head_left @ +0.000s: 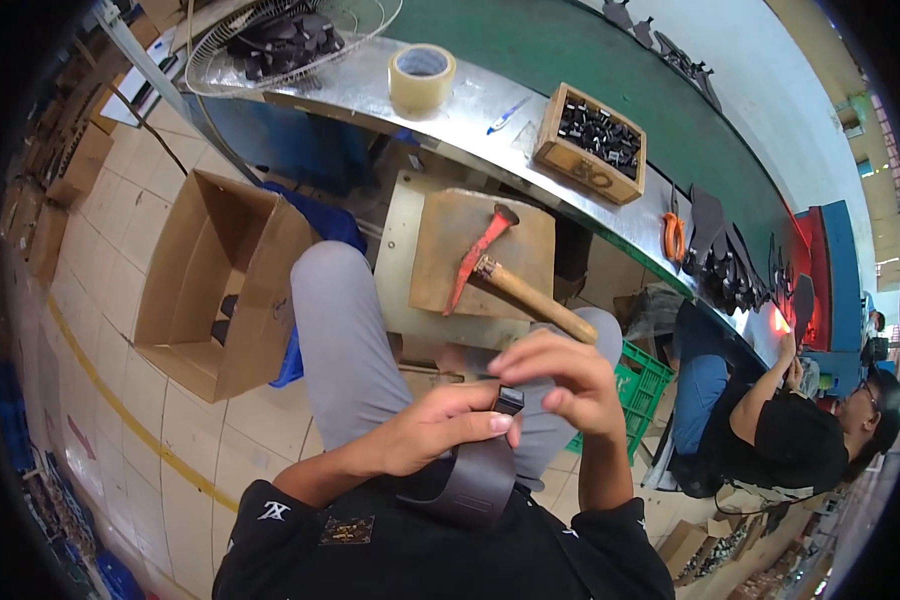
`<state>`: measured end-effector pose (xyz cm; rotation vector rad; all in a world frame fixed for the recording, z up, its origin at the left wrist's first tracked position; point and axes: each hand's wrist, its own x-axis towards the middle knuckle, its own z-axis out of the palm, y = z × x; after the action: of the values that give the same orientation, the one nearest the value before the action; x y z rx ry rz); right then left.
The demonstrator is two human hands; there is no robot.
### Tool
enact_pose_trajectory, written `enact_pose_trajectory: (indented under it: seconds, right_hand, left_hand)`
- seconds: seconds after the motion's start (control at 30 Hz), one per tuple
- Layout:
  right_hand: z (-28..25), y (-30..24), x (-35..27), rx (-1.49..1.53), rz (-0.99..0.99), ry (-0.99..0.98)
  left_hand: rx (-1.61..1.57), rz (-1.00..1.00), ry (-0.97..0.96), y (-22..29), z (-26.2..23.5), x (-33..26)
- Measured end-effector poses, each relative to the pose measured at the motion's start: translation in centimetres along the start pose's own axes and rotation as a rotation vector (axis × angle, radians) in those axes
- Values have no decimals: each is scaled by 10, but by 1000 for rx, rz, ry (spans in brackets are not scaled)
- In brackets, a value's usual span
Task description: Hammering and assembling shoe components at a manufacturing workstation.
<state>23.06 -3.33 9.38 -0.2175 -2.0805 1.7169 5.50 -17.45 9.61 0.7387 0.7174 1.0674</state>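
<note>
My left hand (448, 428) is closed on a dark brown, curved strap piece (478, 485) that hangs below it over my lap. Between thumb and fingers, a small black buckle-like part (510, 400) sticks up at the strap's end. Just to the right hovers my right hand (568, 375), fingers apart and bent, with nothing seen in it. Beyond my hands, a hammer (515, 285) with a red head and wooden handle lies on a brown board (438, 240) between my knees. Its handle end points toward my right knee.
A metal-edged bench with a green belt (530, 50) holds a tape roll (420, 80), a pen (508, 115), a wooden box (590, 175) of small black parts and orange-handled scissors (674, 238). An open carton (160, 300) stands left, a green crate (642, 390) right. Another person (790, 430) sits at far right.
</note>
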Motion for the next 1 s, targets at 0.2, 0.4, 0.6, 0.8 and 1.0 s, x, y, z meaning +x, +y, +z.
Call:
enact_pose_trajectory:
  seconds: [0.2,0.4,0.6,0.8,1.0]
  right_hand:
    - [1,-7,-3,270,59,-93]
    - [21,2,-9,469,173,0]
    - [5,23,-32,-51,96,655]
    - [-14,28,-71,195,34,1038]
    - [-74,40,-92,-26,245,1068]
  left_hand:
    - [-220,-96,-272,-4,1,10]
    - [-184,-69,-230,1,0,12]
    - [359,451,500,61,-64,30]
    - [1026,1031,1364,214,-187,80]
    - [1046,1094,1231,171,-238,80]
